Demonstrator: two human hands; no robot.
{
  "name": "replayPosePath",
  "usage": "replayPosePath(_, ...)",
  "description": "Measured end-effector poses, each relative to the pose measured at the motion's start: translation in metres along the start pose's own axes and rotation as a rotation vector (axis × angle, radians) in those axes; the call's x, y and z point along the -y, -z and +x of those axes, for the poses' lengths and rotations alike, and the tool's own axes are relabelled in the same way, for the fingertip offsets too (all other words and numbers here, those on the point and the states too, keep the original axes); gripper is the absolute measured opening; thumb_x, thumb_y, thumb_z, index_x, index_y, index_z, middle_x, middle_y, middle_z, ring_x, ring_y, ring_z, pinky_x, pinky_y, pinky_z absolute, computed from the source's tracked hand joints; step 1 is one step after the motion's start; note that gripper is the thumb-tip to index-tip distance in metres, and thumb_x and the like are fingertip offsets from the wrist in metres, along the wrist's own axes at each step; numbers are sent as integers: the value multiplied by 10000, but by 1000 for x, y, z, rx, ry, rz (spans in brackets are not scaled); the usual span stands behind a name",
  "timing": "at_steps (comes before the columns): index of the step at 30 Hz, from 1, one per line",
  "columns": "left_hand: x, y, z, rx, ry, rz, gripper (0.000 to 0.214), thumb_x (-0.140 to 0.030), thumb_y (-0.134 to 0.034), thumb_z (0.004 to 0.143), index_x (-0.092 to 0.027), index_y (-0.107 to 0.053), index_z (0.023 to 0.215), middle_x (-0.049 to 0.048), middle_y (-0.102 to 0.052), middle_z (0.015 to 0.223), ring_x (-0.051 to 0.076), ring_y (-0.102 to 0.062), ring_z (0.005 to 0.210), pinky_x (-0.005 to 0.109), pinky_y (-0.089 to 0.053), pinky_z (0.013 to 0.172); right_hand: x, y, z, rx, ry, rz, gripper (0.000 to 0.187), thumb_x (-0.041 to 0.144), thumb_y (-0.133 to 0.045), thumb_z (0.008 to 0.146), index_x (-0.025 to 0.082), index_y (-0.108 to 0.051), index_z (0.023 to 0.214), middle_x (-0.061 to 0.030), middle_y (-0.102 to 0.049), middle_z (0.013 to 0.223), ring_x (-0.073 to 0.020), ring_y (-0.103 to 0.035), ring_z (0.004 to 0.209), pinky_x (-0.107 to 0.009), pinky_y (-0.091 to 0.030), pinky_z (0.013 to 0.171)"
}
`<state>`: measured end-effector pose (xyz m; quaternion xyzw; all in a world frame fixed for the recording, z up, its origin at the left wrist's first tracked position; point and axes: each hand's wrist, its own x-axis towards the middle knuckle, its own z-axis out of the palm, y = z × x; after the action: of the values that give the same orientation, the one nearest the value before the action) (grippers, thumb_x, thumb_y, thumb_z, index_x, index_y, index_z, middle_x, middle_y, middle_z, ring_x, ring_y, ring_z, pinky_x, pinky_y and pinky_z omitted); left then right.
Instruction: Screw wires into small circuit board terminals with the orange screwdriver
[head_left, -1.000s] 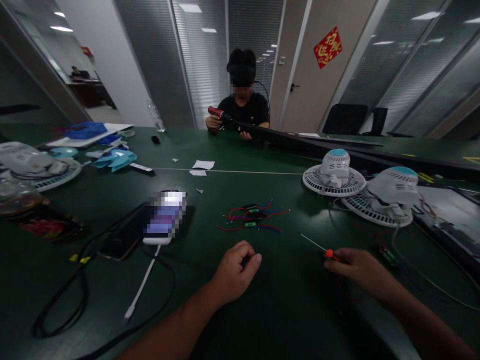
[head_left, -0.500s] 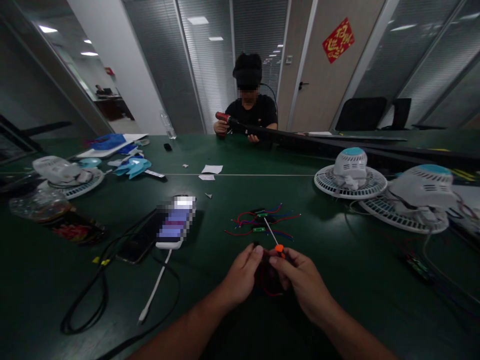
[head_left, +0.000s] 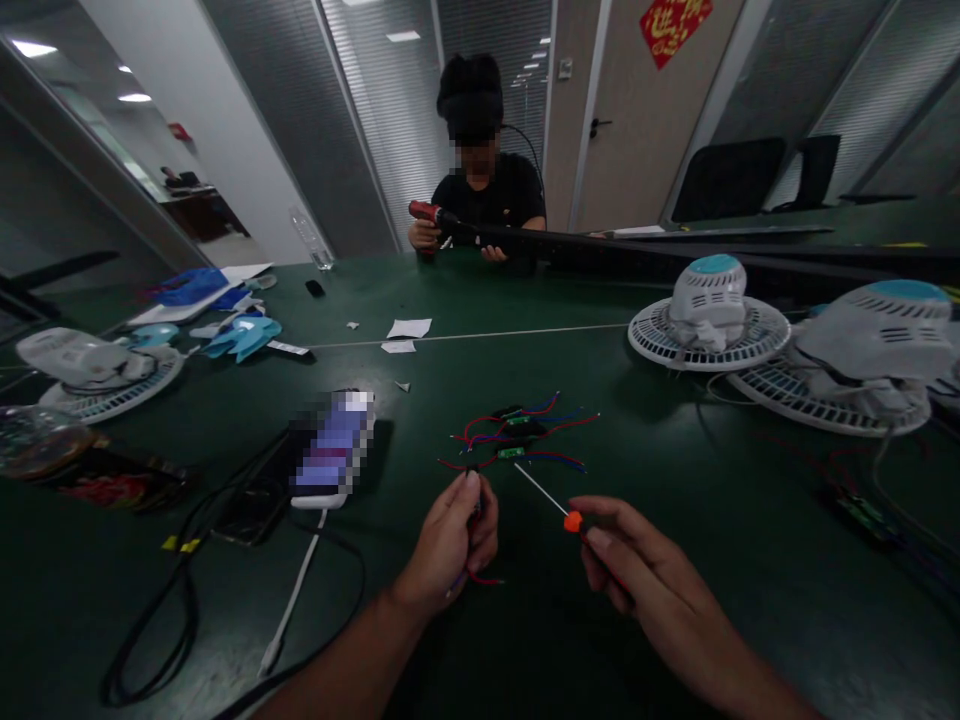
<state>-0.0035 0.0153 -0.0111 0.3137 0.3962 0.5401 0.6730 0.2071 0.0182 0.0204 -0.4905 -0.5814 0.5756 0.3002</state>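
My left hand is closed around a small dark part with red and blue wires trailing below the fingers; most of the part is hidden. In my right hand is a screwdriver with an orange collar, its thin shaft slanting up and left. The screwdriver's tip lies just below several small green circuit boards with red and blue leads, which rest on the green table. The two hands are apart.
Left of my hands lie a lit phone, a dark phone, cables and a tilted bottle. White fan housings stand at the right, another at far left. Across the table a person holds a red power tool.
My hands have separated: the right has drawn away to the right with the screwdriver, the left has moved left with the wired part. The view has shifted slightly.
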Motion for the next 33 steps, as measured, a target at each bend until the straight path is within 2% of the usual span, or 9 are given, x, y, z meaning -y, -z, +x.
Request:
replayPosePath(3,0,1,3,-19,46,-35,417,-528,-368,926,-171,-490,750,-101,-335,458,22,-206,285,162,-194,339,5,1,-5,-5,155,-257,294,379,-496,902,247,-661,1106,-5,-662,697,-165,-622,612,-284,-472,548)
replayPosePath(6,-3,1,3,-34,49,-28,366,-501,-398,919,-175,-495,785,-104,-334,445,29,-200,290,160,-191,343,7,2,-7,-37,246,-440,269,346,-524,890,285,-707,1078,-19,-733,791,-186,-673,661,-317,-513,613)
replayPosePath(9,-5,-2,2,-49,65,1,365,-523,-414,904,-182,-494,803,-111,-317,423,40,-184,294,159,-173,331,7,3,-8,-45,323,-505,266,317,-534,893,296,-717,1086,-15,-769,875,-193,-704,706,-324,-540,644)
replayPosePath(14,-4,-5,1,-113,69,105,387,-519,-428,892,-168,-501,743,-95,-344,419,42,-220,310,160,-173,331,10,2,-10,-1,364,-518,299,259,-494,920,231,-698,1138,-36,-766,880,-176,-706,723,-312,-545,645)
replayPosePath(19,-1,-5,0,-178,93,155,388,-535,-464,864,-162,-518,771,-91,-367,433,44,-247,322,158,-201,342,14,1,-9,38,373,-494,297,234,-485,925,224,-703,1125,-15,-746,798,-153,-684,662,-290,-524,604)
replayPosePath(27,0,-3,1,-122,58,166,370,-501,-415,895,-170,-508,757,-92,-358,447,47,-250,326,162,-209,343,14,-1,-10,52,309,-488,286,253,-492,927,207,-705,1112,-4,-716,749,-134,-654,624,-263,-485,584)
replayPosePath(30,-1,-2,0,-85,17,165,318,-440,-416,899,-163,-539,805,-96,-353,459,44,-227,331,159,-193,343,16,0,-11,99,233,-482,309,298,-454,947,202,-693,1119,7,-674,677,-128,-614,568,-257,-449,538)
replayPosePath(33,0,-1,-1,-67,-15,176,294,-398,-434,892,-145,-582,869,-97,-347,475,42,-216,346,164,-184,355,18,2,-10,177,78,-405,341,333,-414,964,191,-663,1148,12,-660,640,-121,-575,536,-244,-406,499)
